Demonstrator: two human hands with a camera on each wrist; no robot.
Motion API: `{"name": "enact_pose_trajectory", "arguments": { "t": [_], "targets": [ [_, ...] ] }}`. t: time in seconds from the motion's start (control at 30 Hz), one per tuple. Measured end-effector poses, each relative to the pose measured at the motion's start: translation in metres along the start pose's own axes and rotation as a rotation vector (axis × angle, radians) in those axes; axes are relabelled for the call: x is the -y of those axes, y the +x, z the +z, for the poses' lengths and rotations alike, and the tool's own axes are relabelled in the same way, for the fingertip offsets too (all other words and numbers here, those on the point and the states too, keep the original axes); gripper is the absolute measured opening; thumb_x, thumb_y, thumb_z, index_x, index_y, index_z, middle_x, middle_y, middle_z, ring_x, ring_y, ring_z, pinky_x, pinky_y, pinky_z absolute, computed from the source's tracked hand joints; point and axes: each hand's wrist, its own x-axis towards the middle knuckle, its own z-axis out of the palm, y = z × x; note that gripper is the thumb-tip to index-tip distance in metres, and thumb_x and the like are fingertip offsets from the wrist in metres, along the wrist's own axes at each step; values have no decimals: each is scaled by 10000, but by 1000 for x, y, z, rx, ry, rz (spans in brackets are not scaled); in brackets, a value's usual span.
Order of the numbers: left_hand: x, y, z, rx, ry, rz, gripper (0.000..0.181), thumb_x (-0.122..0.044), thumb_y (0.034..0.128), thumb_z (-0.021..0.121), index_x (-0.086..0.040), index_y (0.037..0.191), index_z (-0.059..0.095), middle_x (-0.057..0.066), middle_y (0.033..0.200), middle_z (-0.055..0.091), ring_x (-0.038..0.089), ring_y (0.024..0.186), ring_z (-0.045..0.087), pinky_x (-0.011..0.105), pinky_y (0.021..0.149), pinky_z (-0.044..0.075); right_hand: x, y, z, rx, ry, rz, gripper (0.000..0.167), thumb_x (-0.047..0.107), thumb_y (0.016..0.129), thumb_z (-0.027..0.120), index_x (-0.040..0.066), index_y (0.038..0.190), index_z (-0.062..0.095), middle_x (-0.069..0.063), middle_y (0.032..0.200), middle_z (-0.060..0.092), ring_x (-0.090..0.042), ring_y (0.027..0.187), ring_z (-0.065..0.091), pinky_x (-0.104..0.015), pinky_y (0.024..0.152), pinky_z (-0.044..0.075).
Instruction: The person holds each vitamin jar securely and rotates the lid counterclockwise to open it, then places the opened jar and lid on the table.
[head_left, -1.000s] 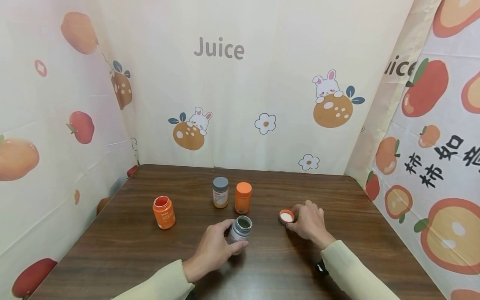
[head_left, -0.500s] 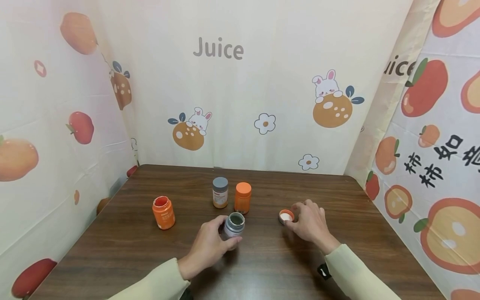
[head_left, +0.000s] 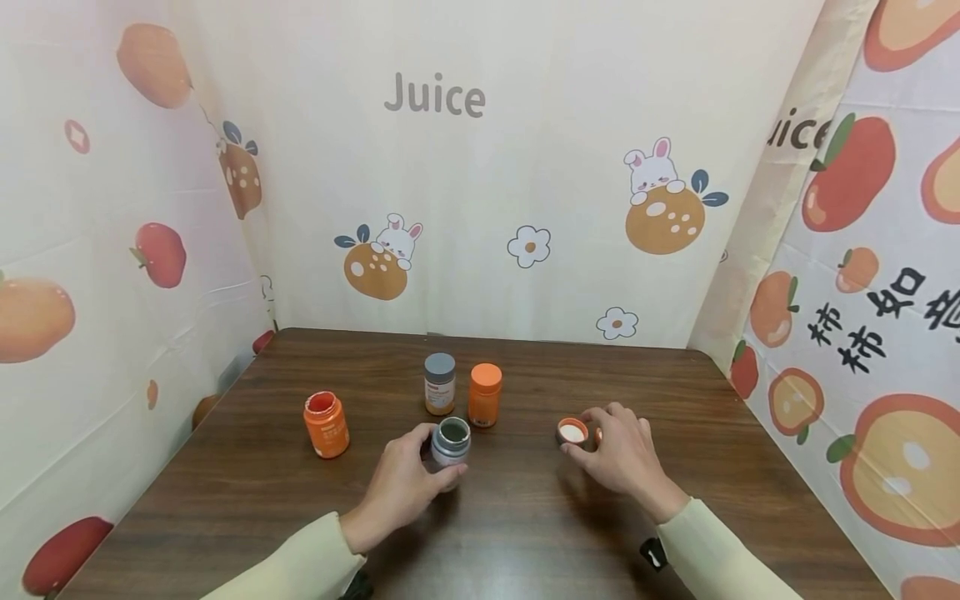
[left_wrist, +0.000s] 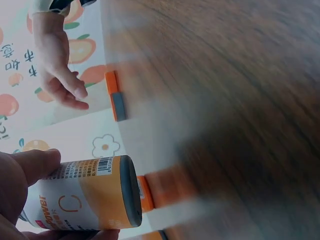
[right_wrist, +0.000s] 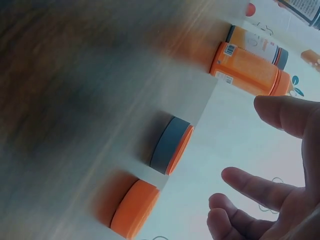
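Observation:
Uncapped, a grey-necked pill bottle (head_left: 451, 450) with a white and orange label is gripped in my left hand (head_left: 397, 483), thumb and fingers round its sides. In the left wrist view the base of that bottle (left_wrist: 95, 195) appears held off the table. Over two upturned lids hovers my right hand (head_left: 626, 454), fingers loosely bent and holding nothing. The grey lid (right_wrist: 171, 146) with an orange inner rim lies beside the orange lid (right_wrist: 135, 210). In the head view my right fingers hide most of the orange lid.
An open orange bottle (head_left: 327, 429) stands at the left of the brown table (head_left: 510, 533). Behind my left hand are a capped grey-lidded bottle (head_left: 440, 387) and a capped orange bottle (head_left: 484, 398). Fruit-printed curtains (head_left: 480, 183) border the back and sides.
My left hand has carried the grey-necked bottle to the left. The right hand has shifted slightly rightward from the grey lid, and a bit of the orange lid now shows.

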Motion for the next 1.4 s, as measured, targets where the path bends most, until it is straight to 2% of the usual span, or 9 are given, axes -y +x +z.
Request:
{"name": "enact_pose_trajectory", "arguments": {
  "t": [0.23,0.53,0.83,1.03,1.2,1.4],
  "targets": [
    [7,0,-8,-19,15,-37,538,-260,793,909,-55,1214,644,41,1103,713,139,947,647,405,845,543,3,-4,0,-39,-2,-52,524,488,804,841,101,1136,720,-100,1084,641,-303,1007,582,-420,796,328],
    [14,-1,-14,-69,39,-84,552,-251,795,907,-36,1226,638,76,1107,717,177,963,661,432,864,550,3,-10,0,-57,19,-67,599,568,848,779,78,1187,710,-100,1195,678,-330,1148,600,-513,939,385],
    [20,-3,-21,-101,68,-96,565,-272,802,902,-27,1234,633,99,1129,719,211,991,668,457,875,545,1,-15,0,-81,50,-92,616,650,859,721,108,1153,712,-31,1140,691,-276,1101,611,-540,977,386],
    [25,-4,-27,-114,88,-100,560,-247,810,896,-10,1239,626,122,1126,719,234,1001,673,464,881,540,-4,-19,0,-94,54,-111,599,645,852,732,127,1152,712,-25,1133,703,-264,1087,624,-544,968,396],
    [29,-5,-32,-120,99,-114,597,-248,817,890,15,1272,607,161,1183,707,293,1091,672,515,954,518,-6,-21,-2,-90,62,-102,606,654,855,722,130,1160,712,-35,1157,702,-289,1110,619,-564,967,385],
    [32,-6,-37,-125,107,-115,599,-252,823,887,26,1270,603,171,1175,706,301,1079,668,519,948,516,-8,-22,-3,-91,71,-96,608,662,846,728,140,1156,709,-35,1162,702,-289,1125,615,-555,988,370]
  ]
}}
